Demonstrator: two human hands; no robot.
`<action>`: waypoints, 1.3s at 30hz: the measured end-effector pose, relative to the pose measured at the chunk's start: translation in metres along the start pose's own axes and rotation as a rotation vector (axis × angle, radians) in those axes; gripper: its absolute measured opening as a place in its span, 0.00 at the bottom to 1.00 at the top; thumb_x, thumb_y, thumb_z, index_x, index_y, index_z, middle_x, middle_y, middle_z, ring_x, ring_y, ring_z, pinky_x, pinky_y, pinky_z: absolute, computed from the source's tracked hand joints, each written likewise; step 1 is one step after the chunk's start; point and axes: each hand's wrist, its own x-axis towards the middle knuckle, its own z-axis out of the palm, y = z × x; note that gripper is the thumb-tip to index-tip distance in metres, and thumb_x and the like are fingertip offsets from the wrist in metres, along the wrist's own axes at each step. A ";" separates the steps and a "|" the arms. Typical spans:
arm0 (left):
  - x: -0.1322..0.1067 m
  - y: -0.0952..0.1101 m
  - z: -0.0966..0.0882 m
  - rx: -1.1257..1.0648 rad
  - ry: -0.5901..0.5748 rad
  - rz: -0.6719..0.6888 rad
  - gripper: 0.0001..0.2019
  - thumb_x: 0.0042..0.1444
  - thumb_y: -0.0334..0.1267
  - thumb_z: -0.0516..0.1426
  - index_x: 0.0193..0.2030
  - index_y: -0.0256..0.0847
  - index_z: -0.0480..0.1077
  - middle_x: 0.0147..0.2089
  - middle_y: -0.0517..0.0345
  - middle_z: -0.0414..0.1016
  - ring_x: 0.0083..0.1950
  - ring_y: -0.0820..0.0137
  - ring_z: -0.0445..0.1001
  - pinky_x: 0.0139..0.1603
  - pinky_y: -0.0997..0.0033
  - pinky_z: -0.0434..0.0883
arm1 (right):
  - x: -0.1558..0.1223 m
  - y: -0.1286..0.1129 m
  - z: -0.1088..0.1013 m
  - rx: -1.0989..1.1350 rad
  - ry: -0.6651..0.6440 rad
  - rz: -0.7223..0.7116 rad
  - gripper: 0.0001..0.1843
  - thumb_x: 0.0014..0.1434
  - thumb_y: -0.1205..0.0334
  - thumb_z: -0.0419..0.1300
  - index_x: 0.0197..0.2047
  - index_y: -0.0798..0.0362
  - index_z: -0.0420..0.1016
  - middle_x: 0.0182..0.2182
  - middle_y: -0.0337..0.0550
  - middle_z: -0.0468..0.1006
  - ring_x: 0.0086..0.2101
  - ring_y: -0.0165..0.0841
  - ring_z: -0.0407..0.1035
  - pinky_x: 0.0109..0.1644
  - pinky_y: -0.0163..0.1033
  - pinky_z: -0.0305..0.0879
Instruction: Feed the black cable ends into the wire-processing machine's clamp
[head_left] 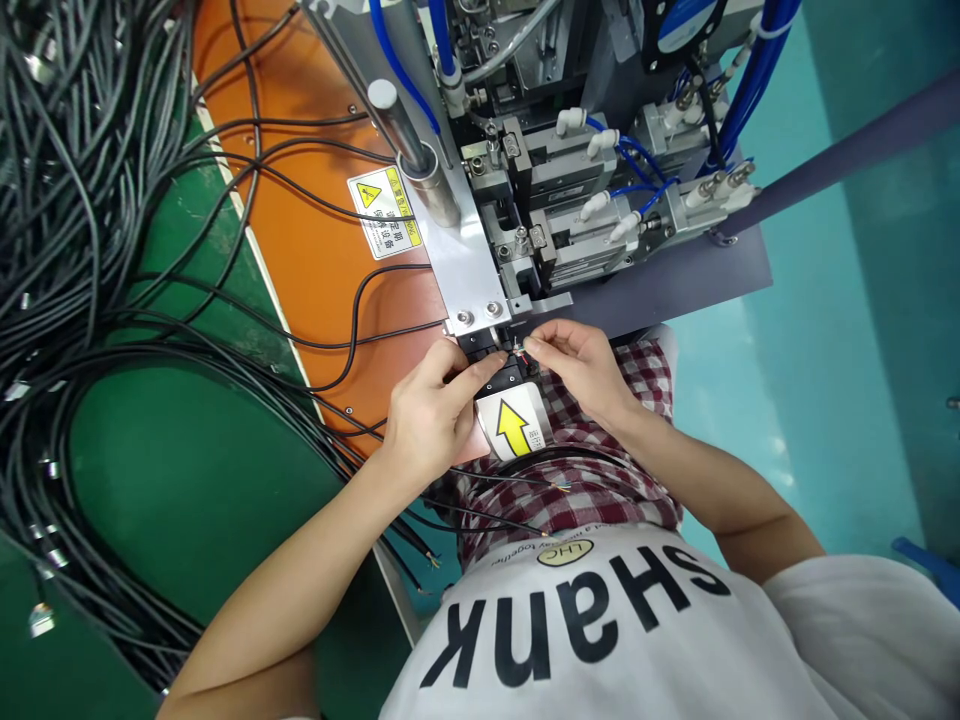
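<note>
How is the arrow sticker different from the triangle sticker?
The arrow sticker shows one big yellow arrow on white; the triangle sticker shows a small warning triangle with rows of writing. The arrow sticker sits close by the left hand and the right hand, which pinches thin wires; the triangle sticker lies farther off on the orange plate. Both are yellow, black and white.
</note>
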 end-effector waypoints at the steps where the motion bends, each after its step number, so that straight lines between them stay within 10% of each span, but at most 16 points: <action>1: 0.000 0.000 0.000 0.017 -0.006 0.001 0.17 0.68 0.32 0.49 0.57 0.47 0.73 0.38 0.56 0.65 0.43 0.69 0.72 0.40 0.73 0.72 | 0.000 -0.001 0.000 -0.006 -0.004 -0.001 0.13 0.57 0.51 0.68 0.32 0.53 0.76 0.26 0.36 0.73 0.28 0.28 0.64 0.34 0.36 0.63; 17: 0.001 0.002 0.002 0.218 -0.012 0.049 0.16 0.69 0.34 0.48 0.56 0.46 0.73 0.38 0.54 0.67 0.42 0.68 0.72 0.32 0.74 0.65 | -0.008 -0.012 0.008 -0.615 0.139 -0.250 0.06 0.63 0.61 0.59 0.33 0.51 0.69 0.32 0.41 0.74 0.31 0.32 0.68 0.38 0.40 0.64; 23: 0.000 0.001 0.001 0.181 -0.032 0.038 0.17 0.69 0.33 0.48 0.58 0.46 0.72 0.40 0.54 0.67 0.45 0.68 0.73 0.36 0.75 0.69 | -0.006 -0.005 -0.007 -0.169 -0.072 0.028 0.14 0.63 0.48 0.62 0.38 0.52 0.75 0.27 0.38 0.74 0.25 0.29 0.68 0.32 0.37 0.66; 30: 0.002 0.002 -0.001 0.083 -0.041 0.023 0.17 0.69 0.33 0.47 0.58 0.44 0.73 0.41 0.53 0.68 0.47 0.67 0.74 0.41 0.72 0.73 | -0.025 0.005 0.001 -0.136 0.032 0.051 0.16 0.57 0.47 0.67 0.37 0.53 0.80 0.32 0.40 0.79 0.27 0.29 0.68 0.30 0.35 0.63; 39: 0.001 0.004 -0.002 0.089 -0.057 0.022 0.18 0.67 0.29 0.47 0.57 0.42 0.73 0.41 0.51 0.70 0.50 0.65 0.74 0.41 0.71 0.74 | -0.032 -0.015 0.006 -0.873 0.189 -0.424 0.09 0.66 0.59 0.59 0.35 0.50 0.79 0.31 0.40 0.80 0.28 0.32 0.69 0.40 0.42 0.59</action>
